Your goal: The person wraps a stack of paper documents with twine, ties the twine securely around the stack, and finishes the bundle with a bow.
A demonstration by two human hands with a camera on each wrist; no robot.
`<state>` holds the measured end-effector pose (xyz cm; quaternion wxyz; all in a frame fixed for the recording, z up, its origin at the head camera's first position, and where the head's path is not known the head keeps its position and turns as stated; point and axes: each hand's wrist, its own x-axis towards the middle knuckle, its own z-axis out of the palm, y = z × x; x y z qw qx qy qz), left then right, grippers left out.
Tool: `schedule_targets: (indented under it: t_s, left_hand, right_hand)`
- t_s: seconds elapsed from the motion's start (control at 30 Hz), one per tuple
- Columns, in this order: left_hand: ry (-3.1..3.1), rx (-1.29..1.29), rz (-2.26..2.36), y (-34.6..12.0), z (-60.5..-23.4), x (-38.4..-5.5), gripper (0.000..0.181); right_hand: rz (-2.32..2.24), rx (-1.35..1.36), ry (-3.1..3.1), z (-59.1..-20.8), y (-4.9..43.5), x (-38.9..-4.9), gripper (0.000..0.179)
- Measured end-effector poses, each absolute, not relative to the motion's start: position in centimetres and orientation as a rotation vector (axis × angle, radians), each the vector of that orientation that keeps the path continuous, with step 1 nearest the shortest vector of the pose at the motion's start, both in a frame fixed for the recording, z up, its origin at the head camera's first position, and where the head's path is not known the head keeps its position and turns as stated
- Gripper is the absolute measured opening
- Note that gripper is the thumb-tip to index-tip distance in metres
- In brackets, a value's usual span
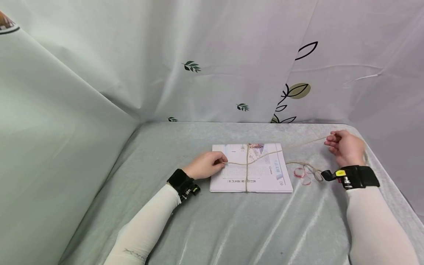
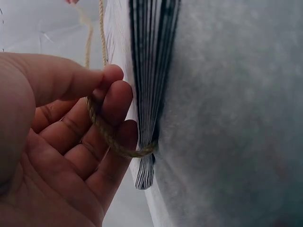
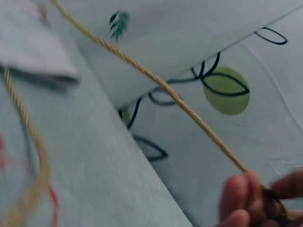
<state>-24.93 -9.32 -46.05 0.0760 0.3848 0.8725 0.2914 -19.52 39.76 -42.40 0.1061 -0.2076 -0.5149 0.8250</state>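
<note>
tan twisted twine (image 3: 147, 72) spans the white printed paper stack (image 1: 263, 178)! left hand (image 1: 206, 164) pinches it; right hand (image 1: 349, 149) pinches too.

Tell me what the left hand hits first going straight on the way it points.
Probably the paper stack: in the head view the left hand points right across it. Height is unclear; skimming just above, it might meet the crossing string first.
</note>
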Motion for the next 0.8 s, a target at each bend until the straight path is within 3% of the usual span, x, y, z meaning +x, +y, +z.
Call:
schedule_targets:
  t_s: [0.1,0.17,0.27,0.33,0.53,0.8]
  left_hand:
    - [2.637,1.165,0.827,-9.3,-46.3,-25.0,0.015]
    - [2.65,1.18,0.805,-9.2,-46.5,-25.1,0.015]
    - [2.652,1.196,0.798,-9.2,-46.6,-25.1,0.016]
    - [2.651,1.205,0.805,-9.2,-46.6,-25.1,0.015]
    - [2.654,1.181,0.814,-9.1,-46.7,-25.1,0.015]
    - [2.642,1.127,0.829,-9.1,-46.9,-25.3,0.018]
  right_hand:
    - [1.934,-0.632,-2.159,-43.2,40.0,-19.6,0.026]
    - [1.556,-0.605,-2.485,-43.7,40.2,-19.6,0.037]
    - [1.093,-0.535,-2.762,-44.3,40.6,-19.6,0.051]
    - [0.917,-0.5,-2.842,-44.4,40.8,-19.5,0.048]
    - [0.691,-0.485,-2.939,-44.2,41.7,-18.8,0.038]
    - [0.523,-0.502,-3.046,-44.1,42.5,-18.1,0.047]
